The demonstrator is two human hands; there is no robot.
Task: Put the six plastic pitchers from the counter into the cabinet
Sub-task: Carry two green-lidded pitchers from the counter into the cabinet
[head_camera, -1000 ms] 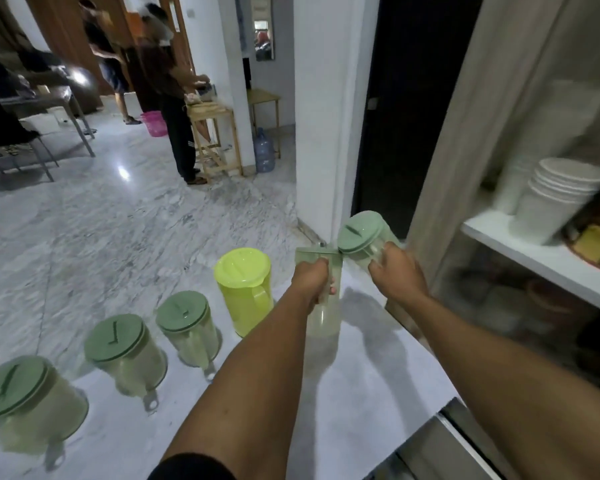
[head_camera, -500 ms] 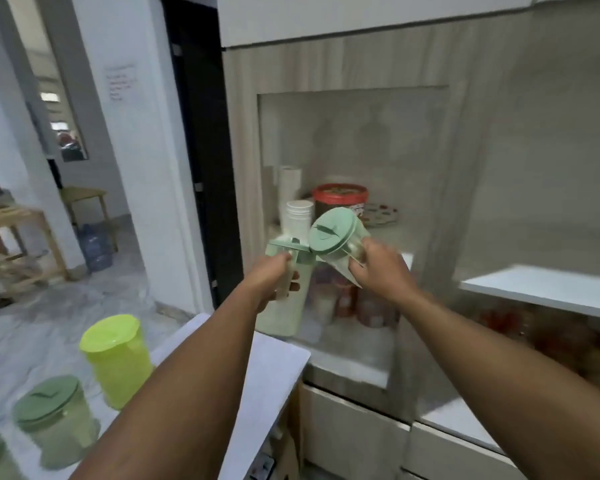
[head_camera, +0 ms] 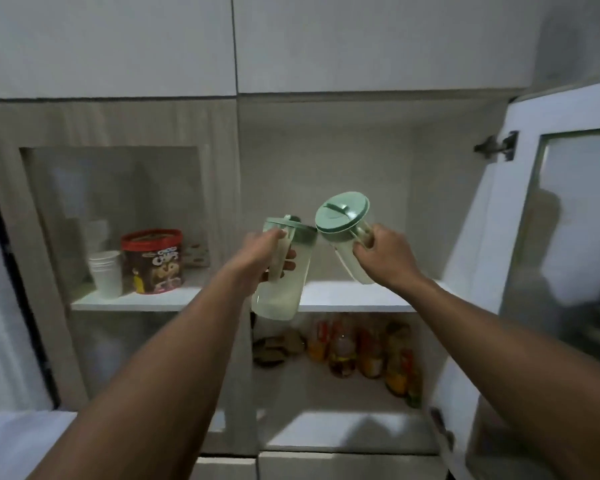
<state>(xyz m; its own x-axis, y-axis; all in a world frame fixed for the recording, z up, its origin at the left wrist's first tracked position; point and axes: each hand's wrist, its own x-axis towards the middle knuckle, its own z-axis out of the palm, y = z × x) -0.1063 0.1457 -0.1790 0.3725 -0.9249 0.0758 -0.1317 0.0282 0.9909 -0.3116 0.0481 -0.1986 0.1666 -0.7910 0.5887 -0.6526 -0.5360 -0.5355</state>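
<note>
I hold two pale green plastic pitchers in front of the open cabinet. My left hand (head_camera: 264, 254) grips the handle of an upright pitcher (head_camera: 281, 292) with a green lid. My right hand (head_camera: 381, 258) grips the handle of a second pitcher (head_camera: 342, 216), tilted so its round green lid faces me. Both hang just in front of the white middle shelf (head_camera: 357, 296), whose right half is bare. The other pitchers and the counter top they stood on are out of view.
The cabinet's right door (head_camera: 551, 258) stands open at the right. Behind the closed left glass door (head_camera: 118, 216), a stack of white cups (head_camera: 106, 273) and a red-lidded cereal tub (head_camera: 153, 261) sit on the shelf. Bottles (head_camera: 368, 355) line the lower shelf.
I have turned from the counter to face the cabinet. Both hands carried their pitchers up and to the right, toward the open right compartment.
</note>
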